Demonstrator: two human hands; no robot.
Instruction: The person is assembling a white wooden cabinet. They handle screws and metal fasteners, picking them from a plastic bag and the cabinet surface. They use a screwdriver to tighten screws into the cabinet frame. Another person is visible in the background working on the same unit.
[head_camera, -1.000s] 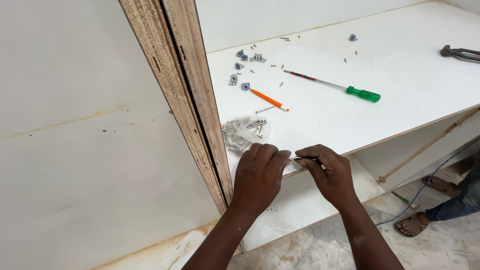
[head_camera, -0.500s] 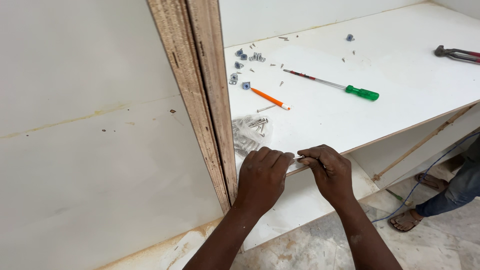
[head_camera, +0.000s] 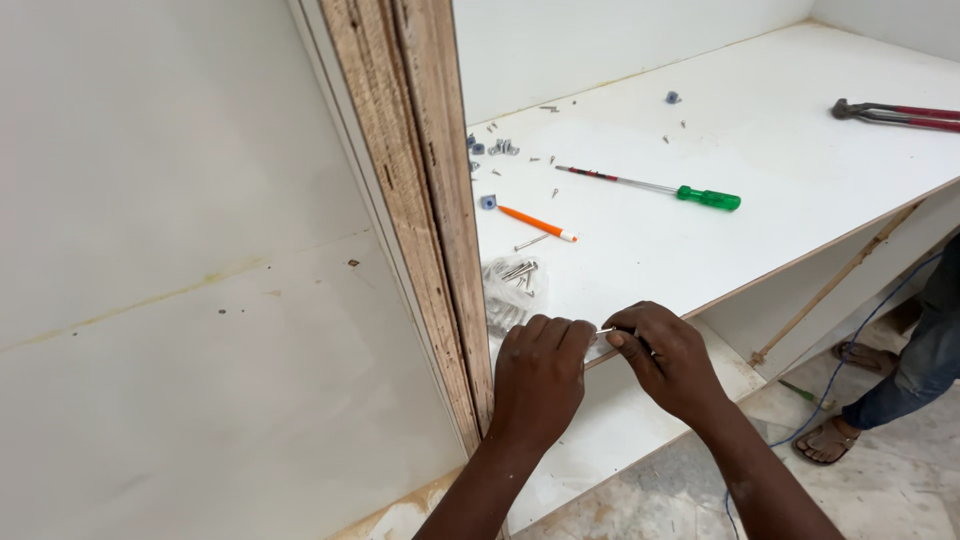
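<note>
Two hands meet at the front edge of the white counter (head_camera: 800, 150). The left hand (head_camera: 540, 375) lies curled, knuckles up, its hold hidden; the right hand (head_camera: 668, 358) pinches one thin screw (head_camera: 606, 330) between fingertips. One clear bag (head_camera: 512, 290) of screws lies just behind the left hand. Farther back: one green screwdriver (head_camera: 650, 186), one orange pencil (head_camera: 538, 223), one red-handled pliers (head_camera: 895, 113). Since the earlier frame, both hands stay put.

A small pale screw (head_camera: 606, 331) lies horizontal at the white board's front edge, lower centre of frame, mostly hidden.
</note>
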